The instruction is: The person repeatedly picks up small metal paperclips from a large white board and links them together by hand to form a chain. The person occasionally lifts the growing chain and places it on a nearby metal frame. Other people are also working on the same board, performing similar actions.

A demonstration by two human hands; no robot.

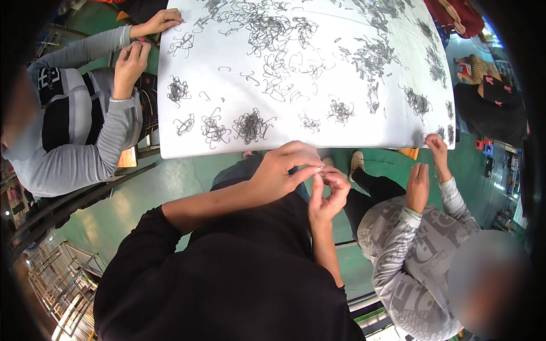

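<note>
Just off the near edge of a white-covered table, my left hand and my right hand meet in front of my body. Both have thumb and fingers pinched together, their tips nearly touching. A tiny piece sits between the fingertips, too small to name. On the table, closest to my hands, lie loose heaps of thin, dark, curved hook-like pieces. Smaller clusters of similar hooks lie to the right, and a large tangled spread covers the far middle.
A person in a grey and black sweater works at the table's left side. Another in a patterned grey top sits at my right, hands near the table corner. Short, straighter dark pieces lie at the far right. A metal rack stands behind at left.
</note>
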